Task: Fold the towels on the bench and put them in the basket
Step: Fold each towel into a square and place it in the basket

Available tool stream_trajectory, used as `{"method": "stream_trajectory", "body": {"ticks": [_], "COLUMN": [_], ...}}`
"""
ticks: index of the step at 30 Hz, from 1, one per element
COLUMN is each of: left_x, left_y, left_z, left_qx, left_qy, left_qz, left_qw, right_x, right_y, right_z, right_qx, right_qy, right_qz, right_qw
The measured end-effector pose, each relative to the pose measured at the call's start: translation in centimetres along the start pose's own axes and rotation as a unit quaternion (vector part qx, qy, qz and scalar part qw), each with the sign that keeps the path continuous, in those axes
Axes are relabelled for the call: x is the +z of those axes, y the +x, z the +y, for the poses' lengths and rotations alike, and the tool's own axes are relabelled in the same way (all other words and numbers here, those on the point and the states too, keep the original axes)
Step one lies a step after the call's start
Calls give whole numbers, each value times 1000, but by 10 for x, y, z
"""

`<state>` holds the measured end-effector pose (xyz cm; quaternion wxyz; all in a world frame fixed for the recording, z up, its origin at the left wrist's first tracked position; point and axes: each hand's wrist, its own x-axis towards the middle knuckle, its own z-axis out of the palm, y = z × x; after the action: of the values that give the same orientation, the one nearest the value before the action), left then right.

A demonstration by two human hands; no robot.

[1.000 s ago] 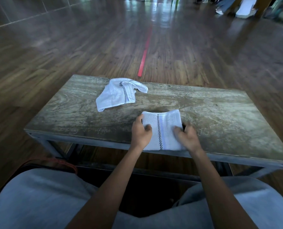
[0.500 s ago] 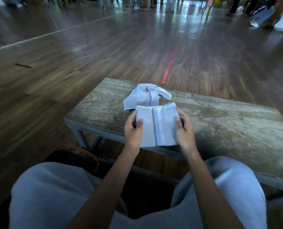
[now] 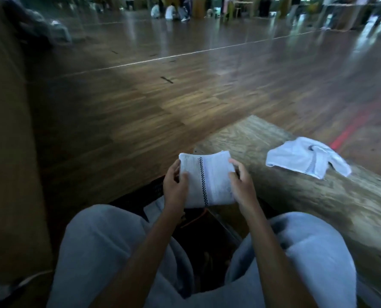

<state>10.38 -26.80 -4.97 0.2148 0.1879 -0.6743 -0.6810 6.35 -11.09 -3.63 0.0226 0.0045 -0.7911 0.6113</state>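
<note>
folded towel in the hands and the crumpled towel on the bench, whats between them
In the head view, only bare bench top lies between the folded towel and the crumpled towel, apart from the right hand gripping the folded towel's near edge.

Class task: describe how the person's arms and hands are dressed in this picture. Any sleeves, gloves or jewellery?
Both forearms are bare, with no sleeves in view. The left hand and right hand wear no gloves, and no rings, watch or bracelets can be made out. Light grey trousers cover the legs.

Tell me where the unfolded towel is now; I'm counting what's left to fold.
In the head view the unfolded towel lies crumpled on the bench, right of the folded towel held in both hands.
</note>
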Motion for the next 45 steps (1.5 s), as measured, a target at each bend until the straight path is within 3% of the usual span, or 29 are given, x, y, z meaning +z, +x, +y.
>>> {"method": "stream_trajectory", "body": {"ticks": [6, 13, 26, 35, 39, 41, 43, 45], "left_x": [-56, -92, -104, -104, -106, -104, -101, -99], "left_y": [19, 64, 142, 145, 145, 143, 136, 130], "left_z": [-22, -97, -266, -322, -337, -337, -336, -338], "left_qx": [-5, -67, -236, -283, -274, -249, -183, -102], "left_qy": [43, 91, 83, 85, 117, 152, 239, 372], "left_qz": [93, 129, 174, 172, 175, 184, 184, 136], "left_qw": [995, 985, 952, 940, 938, 939, 936, 912], "right_x": [70, 145, 258, 274, 275, 276, 280, 284], "right_y": [18, 54, 127, 135, 133, 128, 121, 116], "right_z": [6, 54, 189, 247, 262, 267, 269, 270], "right_qx": [30, 107, 185, 210, 134, 35, -102, -198], "right_qy": [-1, -10, -110, -119, -153, -238, -374, -450], "right_qz": [-130, -237, -306, -328, -348, -355, -351, -358], "right_qw": [991, 966, 927, 913, 915, 903, 853, 794]}}
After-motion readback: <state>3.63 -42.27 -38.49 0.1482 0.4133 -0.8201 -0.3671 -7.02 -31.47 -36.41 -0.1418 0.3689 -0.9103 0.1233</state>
